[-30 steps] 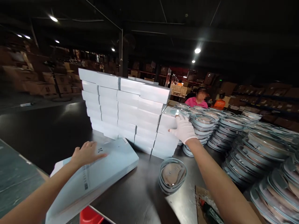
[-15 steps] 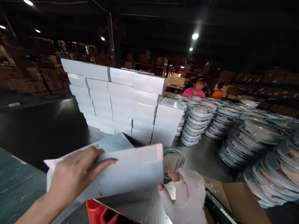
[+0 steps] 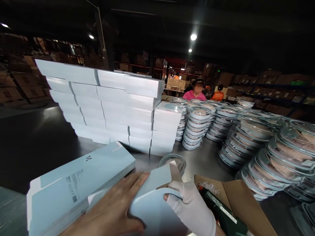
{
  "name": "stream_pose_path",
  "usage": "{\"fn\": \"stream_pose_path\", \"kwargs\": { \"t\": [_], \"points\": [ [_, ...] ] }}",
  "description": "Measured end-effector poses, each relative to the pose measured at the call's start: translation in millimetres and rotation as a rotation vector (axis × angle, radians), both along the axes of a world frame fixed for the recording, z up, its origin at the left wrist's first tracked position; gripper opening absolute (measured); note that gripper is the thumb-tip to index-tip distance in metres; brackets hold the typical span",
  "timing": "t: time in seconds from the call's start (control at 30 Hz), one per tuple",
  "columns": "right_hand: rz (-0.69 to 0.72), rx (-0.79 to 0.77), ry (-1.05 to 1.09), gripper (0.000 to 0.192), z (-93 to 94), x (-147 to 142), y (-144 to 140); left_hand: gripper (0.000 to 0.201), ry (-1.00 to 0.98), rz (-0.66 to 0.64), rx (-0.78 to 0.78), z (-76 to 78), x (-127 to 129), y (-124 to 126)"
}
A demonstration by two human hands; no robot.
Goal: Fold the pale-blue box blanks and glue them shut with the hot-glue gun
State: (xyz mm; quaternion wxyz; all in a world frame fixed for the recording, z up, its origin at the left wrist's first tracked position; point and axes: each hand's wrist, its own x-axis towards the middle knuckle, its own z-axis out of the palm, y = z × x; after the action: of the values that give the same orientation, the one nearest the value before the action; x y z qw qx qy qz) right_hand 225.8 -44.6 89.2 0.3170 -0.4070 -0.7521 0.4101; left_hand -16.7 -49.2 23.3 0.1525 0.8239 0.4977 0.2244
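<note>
Carton blank (image 3: 152,196), pale blue w/ a round cutout edge, sits low centre of the view, held between both your hands just above the dark table (image 3: 36,144). Your left hand (image 3: 110,213), bare, lies flat on its left side, fingers stretched out & close together, pressing the panel. Your right hand (image 3: 192,209), in a white glove, grips the right edge: thumb on top of the curved panel, other fingers curled under it; a short flap sticks up just above the glove.

Left of the blank, touching the table edge, lies a stack of flat blue cartons (image 3: 78,183) w/ a barcode on the top sheet. Behind it stands a wall of closed white boxes (image 3: 108,108), several rows high. A single clear lidded container (image 3: 173,161) sits just behind the blank. Right side of the table is packed w/ stacks of clear containers (image 3: 258,144). An open cardboard box (image 3: 241,203) is at lower right w/ a green tool (image 3: 221,213) inside, next to your glove. A person in a pink top (image 3: 195,93) is far across the table.
</note>
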Motion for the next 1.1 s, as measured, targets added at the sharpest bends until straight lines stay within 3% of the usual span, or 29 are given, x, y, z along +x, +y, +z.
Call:
{"fn": "stream_pose_path", "kwargs": {
  "t": [0.07, 0.13, 0.2, 0.3, 0.37, 0.47, 0.57, 0.7, 0.77, 0.83, 0.9, 0.97, 1.03, 1.1],
  "points": [
    [-0.147, 0.201, -0.08, 0.015, -3.5, 4.6, 2.2, 0.073, -0.123, -0.091, -0.209, 11.9, 0.8, 8.0],
    [-0.393, 0.529, -0.031, 0.018, -10.2, 10.7, 3.4, 0.039, -0.351, -0.089, -0.3, 23.2, -0.7, 18.8],
    [-0.575, 0.708, 0.07, 0.049, -19.4, 14.8, 4.5, 0.04, -0.614, 0.031, -0.255, 25.6, -0.3, 28.4],
    [-0.511, 0.556, 0.175, 0.072, -36.6, 12.9, 6.9, 0.07, -0.83, 0.132, -0.138, 9.2, 6.2, 35.0],
    [-0.437, 0.481, 0.24, 0.066, -48.0, 7.3, 8.3, 0.079, -0.861, 0.054, -0.1, -6.2, 12.2, 34.7],
    [-0.431, 0.434, 0.337, 0.05, -59.8, -3.8, 7.1, 0.071, -0.922, -0.062, -0.023, -18.6, 19.8, 32.0],
    [-0.492, 0.389, 0.414, 0.049, -62.4, -17.3, -0.4, 0.065, -0.955, 0.008, 0.003, -15.2, 26.6, 29.7],
    [-0.685, 0.182, 0.499, 0.066, -56.9, -34.9, -12.0, 0.044, -1.098, 0.178, -0.049, -1.6, 33.7, 24.8],
    [-0.678, 0.162, 0.533, 0.069, -54.4, -39.3, -14.0, 0.039, -1.033, 0.154, -0.07, 5.1, 31.2, 22.5],
    [-0.613, 0.192, 0.553, 0.068, -52.6, -36.4, -14.0, 0.039, -0.843, 0.023, -0.098, 9.7, 22.3, 21.9],
    [-0.542, 0.208, 0.557, 0.07, -51.5, -20.6, -14.3, 0.044, -0.683, -0.113, -0.09, 10.7, 8.3, 23.5],
    [-0.536, 0.22, 0.481, 0.07, -52.6, 12.6, -17.3, 0.051, -0.625, -0.117, -0.007, 7.8, -6.8, 25.6],
    [-0.67, 0.234, 0.24, 0.061, -58.3, 61.0, -24.3, 0.05, -0.609, -0.006, 0.118, 3.6, -18.4, 25.4],
    [-0.937, 0.192, -0.162, 0.037, -69.2, 112.2, -35.2, 0.046, -0.586, 0.112, 0.257, 1.3, -23.0, 21.2]
  ]
}}
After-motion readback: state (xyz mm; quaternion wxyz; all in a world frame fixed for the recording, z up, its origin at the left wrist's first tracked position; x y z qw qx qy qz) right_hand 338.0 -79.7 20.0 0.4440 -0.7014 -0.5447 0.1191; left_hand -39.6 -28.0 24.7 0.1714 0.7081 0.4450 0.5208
